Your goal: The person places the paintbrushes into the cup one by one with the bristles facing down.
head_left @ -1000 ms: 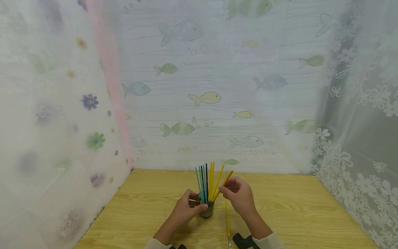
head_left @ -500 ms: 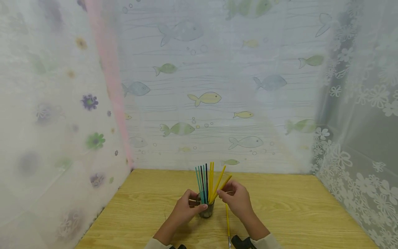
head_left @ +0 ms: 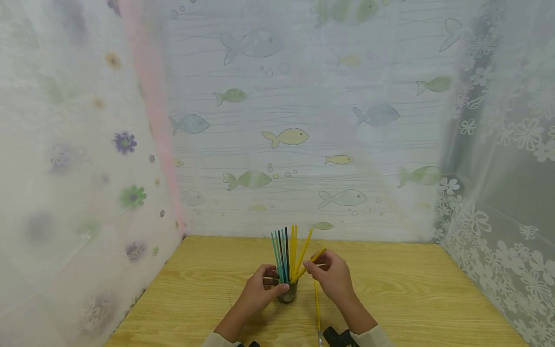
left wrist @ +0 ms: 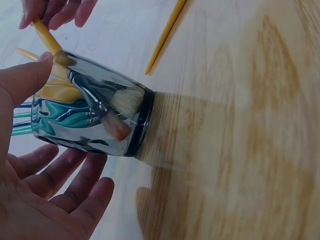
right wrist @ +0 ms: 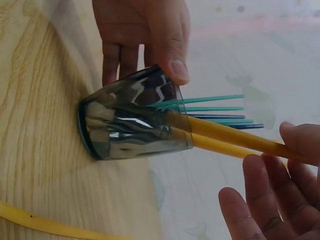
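A dark see-through glass [left wrist: 120, 95] stands on the table in the head view. Several paintbrushes stand in it bristles down, their teal and navy handles [head_left: 283, 255] on the left and yellow ones on the right. My left hand [head_left: 261, 289] holds the glass, thumb at the rim and fingers around the far side. With thumb and fingers, my right hand [head_left: 335, 275] pinches the handle of a yellow paintbrush [right wrist: 240, 136], which leans right with its bristle end inside the glass. Another yellow paintbrush [head_left: 317, 303] lies on the table below the right hand.
The wood-grain table [head_left: 412, 289] meets a fish-print curtain [head_left: 286, 183] at its back edge. Flowered sheets hang at the left [head_left: 86, 193] and right [head_left: 511, 217]. Black wrist mounts [head_left: 338, 336] show at the bottom edge.
The yellow paintbrush in my right hand has tipped lower and further right, and the hand has dropped slightly. My left hand keeps its hold, with the glass shifted a touch left.
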`<state>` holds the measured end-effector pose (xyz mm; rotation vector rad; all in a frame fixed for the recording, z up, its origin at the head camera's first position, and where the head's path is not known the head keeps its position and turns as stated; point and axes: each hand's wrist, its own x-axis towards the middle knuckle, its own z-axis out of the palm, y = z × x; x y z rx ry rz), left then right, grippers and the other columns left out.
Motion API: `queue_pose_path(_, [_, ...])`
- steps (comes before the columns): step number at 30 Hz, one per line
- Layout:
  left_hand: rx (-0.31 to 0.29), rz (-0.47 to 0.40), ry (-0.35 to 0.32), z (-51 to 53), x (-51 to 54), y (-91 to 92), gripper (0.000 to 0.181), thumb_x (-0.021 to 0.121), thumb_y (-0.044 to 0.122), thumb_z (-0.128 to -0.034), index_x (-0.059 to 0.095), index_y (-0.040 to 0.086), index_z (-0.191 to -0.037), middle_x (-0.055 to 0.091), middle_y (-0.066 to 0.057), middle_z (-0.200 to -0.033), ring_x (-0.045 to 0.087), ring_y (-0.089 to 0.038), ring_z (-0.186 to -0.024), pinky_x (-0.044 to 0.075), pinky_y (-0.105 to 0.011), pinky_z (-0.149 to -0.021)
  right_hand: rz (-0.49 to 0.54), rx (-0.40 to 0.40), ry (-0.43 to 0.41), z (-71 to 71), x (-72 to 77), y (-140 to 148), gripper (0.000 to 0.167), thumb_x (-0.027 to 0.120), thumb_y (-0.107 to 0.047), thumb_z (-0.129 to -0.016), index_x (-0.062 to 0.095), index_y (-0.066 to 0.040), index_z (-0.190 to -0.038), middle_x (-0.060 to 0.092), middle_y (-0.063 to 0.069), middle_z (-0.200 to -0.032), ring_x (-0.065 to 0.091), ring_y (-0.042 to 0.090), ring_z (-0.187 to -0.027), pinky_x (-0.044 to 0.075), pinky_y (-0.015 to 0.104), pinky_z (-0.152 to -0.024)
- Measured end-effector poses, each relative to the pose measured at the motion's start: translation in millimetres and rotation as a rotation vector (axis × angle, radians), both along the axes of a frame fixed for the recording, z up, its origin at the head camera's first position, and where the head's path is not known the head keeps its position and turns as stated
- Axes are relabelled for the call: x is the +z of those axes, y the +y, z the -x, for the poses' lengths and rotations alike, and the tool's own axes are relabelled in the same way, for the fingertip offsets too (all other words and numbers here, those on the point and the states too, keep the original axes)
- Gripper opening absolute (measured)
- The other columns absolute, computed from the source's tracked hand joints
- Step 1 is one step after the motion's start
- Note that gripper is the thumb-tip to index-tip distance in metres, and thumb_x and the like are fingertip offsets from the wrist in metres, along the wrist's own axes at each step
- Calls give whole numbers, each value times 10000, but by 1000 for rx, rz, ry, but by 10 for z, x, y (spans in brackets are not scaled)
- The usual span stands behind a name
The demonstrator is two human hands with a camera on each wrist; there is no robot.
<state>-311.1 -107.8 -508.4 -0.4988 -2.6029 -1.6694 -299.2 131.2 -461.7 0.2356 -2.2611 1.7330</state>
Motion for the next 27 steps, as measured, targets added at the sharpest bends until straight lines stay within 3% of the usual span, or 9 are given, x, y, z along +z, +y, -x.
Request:
queue_pose_path(5, [22, 8, 6, 25, -13, -10, 683, 764, 433, -947, 495, 88, -1471, 608, -108, -1348, 628, -328, -1217, 578, -506, -964, 34, -9, 22, 6, 16, 25, 241, 830, -304, -906, 708, -127, -1013, 750, 46, -930, 756, 266, -856, 621, 260, -702])
queue_pose_path(10, [41, -12, 21, 56, -35, -38, 632, 767, 422, -947, 524, 88, -1426, 621, -117, -1332, 634, -325, -1205, 585, -492, -953, 44, 5, 19, 18, 7, 25, 227, 834, -251, -903, 710, -120, -1040, 746, 40, -975, 752, 245, -838, 621, 265, -694])
queue_pose_path(20, [74, -25, 13, 54, -22, -69, 645, 771, 453, -937, 525, 92, -1411, 614, -113, -1324, 631, -309, -1200, 599, -449, -926, -32, 124, -137, 36, -86, 16, 348, 836, -291, -899, 680, -56, -1102, 682, 104, -1103, 709, 183, -868, 642, 346, -682])
queue_pose_path(27, [86, -11, 15, 61, -11, -91, 642, 768, 457, -937, 524, 97, -1410, 610, -108, -1322, 628, -311, -1203, 596, -465, -928, -116, 125, -182, 28, -151, 35, 425, 862, -319, -870, 658, -39, -1115, 680, 95, -1077, 692, 217, -830, 632, 347, -649])
